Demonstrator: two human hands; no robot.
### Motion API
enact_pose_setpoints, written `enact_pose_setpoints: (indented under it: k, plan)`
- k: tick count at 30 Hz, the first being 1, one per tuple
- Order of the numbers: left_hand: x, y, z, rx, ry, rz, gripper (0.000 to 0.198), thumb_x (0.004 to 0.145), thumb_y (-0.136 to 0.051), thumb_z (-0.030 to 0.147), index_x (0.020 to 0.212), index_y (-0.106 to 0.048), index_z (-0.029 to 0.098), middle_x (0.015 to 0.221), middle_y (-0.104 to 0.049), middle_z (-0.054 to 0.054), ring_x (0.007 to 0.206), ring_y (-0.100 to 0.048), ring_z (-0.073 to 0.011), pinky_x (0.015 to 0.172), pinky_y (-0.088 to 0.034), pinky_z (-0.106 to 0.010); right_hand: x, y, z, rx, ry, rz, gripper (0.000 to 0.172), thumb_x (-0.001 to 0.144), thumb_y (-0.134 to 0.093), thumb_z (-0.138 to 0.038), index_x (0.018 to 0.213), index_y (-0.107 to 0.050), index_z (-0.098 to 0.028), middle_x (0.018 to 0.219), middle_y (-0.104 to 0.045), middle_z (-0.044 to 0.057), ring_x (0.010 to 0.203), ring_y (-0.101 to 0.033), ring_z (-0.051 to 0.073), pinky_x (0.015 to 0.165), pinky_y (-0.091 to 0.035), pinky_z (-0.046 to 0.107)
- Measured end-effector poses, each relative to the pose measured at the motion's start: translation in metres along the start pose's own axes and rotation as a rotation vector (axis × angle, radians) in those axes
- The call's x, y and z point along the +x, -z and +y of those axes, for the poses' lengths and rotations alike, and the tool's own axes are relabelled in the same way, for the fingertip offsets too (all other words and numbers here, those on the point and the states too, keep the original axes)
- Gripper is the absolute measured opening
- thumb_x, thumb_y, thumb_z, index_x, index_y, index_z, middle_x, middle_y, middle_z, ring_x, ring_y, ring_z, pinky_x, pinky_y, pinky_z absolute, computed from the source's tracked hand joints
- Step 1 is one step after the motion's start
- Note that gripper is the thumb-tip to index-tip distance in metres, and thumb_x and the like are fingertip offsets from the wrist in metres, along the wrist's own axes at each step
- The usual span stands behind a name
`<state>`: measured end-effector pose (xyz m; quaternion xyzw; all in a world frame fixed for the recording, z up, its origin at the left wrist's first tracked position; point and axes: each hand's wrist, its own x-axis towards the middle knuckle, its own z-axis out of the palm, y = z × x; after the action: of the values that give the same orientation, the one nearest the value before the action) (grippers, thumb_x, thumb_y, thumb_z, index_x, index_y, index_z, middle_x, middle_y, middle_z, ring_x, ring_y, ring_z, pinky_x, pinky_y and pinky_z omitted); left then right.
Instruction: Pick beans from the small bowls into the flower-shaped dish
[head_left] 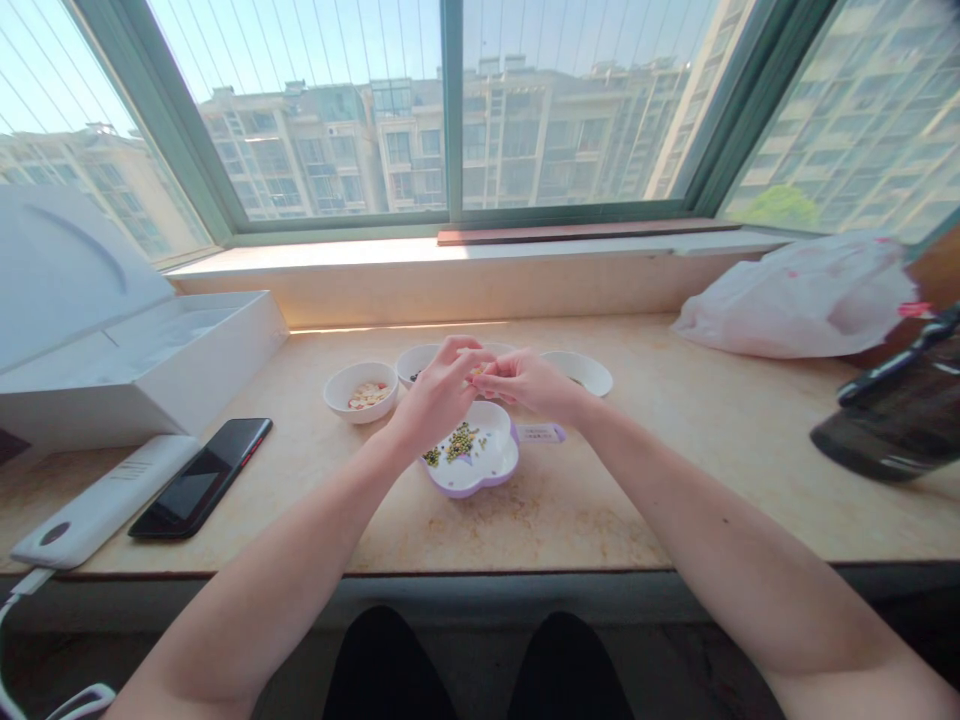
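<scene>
My left hand and my right hand meet over the row of bowls, fingertips bent together. Something small and yellowish shows between them, too small to make out. Just below is a white and purple flower-shaped dish with green beans and a few dark ones in it. Its purple handle carries a label and points right. A white bowl of pale, flat pieces stands left of my hands. Behind them another white bowl and a third are partly hidden. To the right sits a white bowl, its contents mostly covered.
A black phone and a white power bank with a cable lie at left, before an open white box. A white plastic bag and a dark container stand at right. The windowsill runs behind.
</scene>
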<state>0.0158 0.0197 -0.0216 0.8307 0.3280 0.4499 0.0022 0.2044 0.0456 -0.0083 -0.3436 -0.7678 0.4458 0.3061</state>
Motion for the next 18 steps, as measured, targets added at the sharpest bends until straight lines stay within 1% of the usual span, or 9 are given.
enact_pose_setpoints:
  k: [4, 6, 8, 10, 12, 14, 16, 18]
  plan:
    - [0.001, 0.001, -0.004, -0.01, 0.091, -0.019, 0.025, 0.093, -0.061, 0.016, 0.117, -0.06, 0.023, 0.123, -0.059, -0.006, 0.088, -0.069, -0.0122, 0.079, -0.06, -0.029, 0.0, -0.001, 0.0, -0.013, 0.011, 0.062, 0.051, 0.081, -0.069, -0.065, 0.074, -0.066, -0.015, 0.061, -0.055, -0.002, 0.055, -0.042, 0.009, 0.052, -0.03, 0.026]
    - [0.002, 0.005, -0.005, -0.004, 0.159, -0.068, 0.026, 0.092, -0.063, 0.02, 0.118, -0.059, 0.023, 0.119, -0.06, -0.006, 0.087, -0.069, -0.0132, 0.079, -0.059, -0.03, -0.001, 0.0, -0.001, -0.024, 0.002, 0.091, 0.049, 0.082, -0.068, -0.064, 0.075, -0.066, -0.015, 0.064, -0.058, 0.0, 0.056, -0.045, 0.01, 0.052, -0.032, 0.025]
    - [0.003, 0.011, -0.005, 0.023, 0.22, -0.166, 0.023, 0.091, -0.062, 0.02, 0.114, -0.06, 0.022, 0.115, -0.062, -0.005, 0.087, -0.068, -0.015, 0.081, -0.058, -0.032, -0.001, 0.002, -0.002, -0.031, -0.01, 0.099, 0.047, 0.082, -0.068, -0.062, 0.076, -0.066, -0.016, 0.066, -0.061, 0.0, 0.058, -0.048, 0.011, 0.053, -0.034, 0.025]
    - [0.004, 0.018, -0.003, 0.063, 0.257, -0.292, 0.018, 0.09, -0.061, 0.02, 0.108, -0.062, 0.022, 0.109, -0.064, -0.005, 0.088, -0.068, -0.0175, 0.084, -0.056, -0.035, -0.002, 0.004, -0.003, -0.041, -0.011, 0.092, 0.044, 0.081, -0.07, -0.06, 0.078, -0.067, -0.016, 0.069, -0.063, 0.001, 0.06, -0.05, 0.012, 0.054, -0.035, 0.026]
    - [0.005, 0.023, 0.0, 0.094, 0.267, -0.417, 0.014, 0.089, -0.061, 0.02, 0.102, -0.063, 0.021, 0.102, -0.065, -0.004, 0.089, -0.067, -0.0199, 0.084, -0.055, -0.036, -0.001, 0.007, -0.003, -0.051, 0.005, 0.07, 0.041, 0.079, -0.073, -0.057, 0.081, -0.069, -0.016, 0.073, -0.065, 0.001, 0.064, -0.053, 0.013, 0.057, -0.037, 0.026]
    - [0.005, 0.026, 0.004, 0.107, 0.254, -0.515, 0.014, 0.086, -0.063, 0.018, 0.099, -0.063, 0.021, 0.097, -0.066, -0.004, 0.09, -0.066, -0.0209, 0.083, -0.053, -0.034, -0.002, 0.008, -0.004, -0.088, 0.04, 0.074, 0.037, 0.078, -0.074, -0.053, 0.083, -0.07, -0.017, 0.075, -0.067, 0.002, 0.066, -0.054, 0.014, 0.059, -0.038, 0.027]
    - [0.004, 0.028, 0.007, 0.115, 0.223, -0.597, 0.018, 0.083, -0.065, 0.016, 0.1, -0.064, 0.021, 0.095, -0.066, -0.003, 0.091, -0.065, -0.021, 0.081, -0.052, -0.032, -0.003, 0.009, -0.006, -0.175, 0.085, 0.127, 0.031, 0.079, -0.074, -0.048, 0.082, -0.07, -0.018, 0.073, -0.066, 0.001, 0.065, -0.053, 0.014, 0.06, -0.038, 0.027]
    - [0.002, 0.029, 0.009, 0.128, 0.194, -0.681, 0.022, 0.08, -0.07, 0.016, 0.101, -0.064, 0.021, 0.094, -0.065, -0.002, 0.092, -0.064, -0.0213, 0.079, -0.051, -0.031, -0.005, 0.009, -0.008, -0.299, 0.128, 0.21, 0.026, 0.08, -0.074, -0.044, 0.08, -0.07, -0.019, 0.072, -0.065, 0.0, 0.064, -0.052, 0.013, 0.06, -0.037, 0.027]
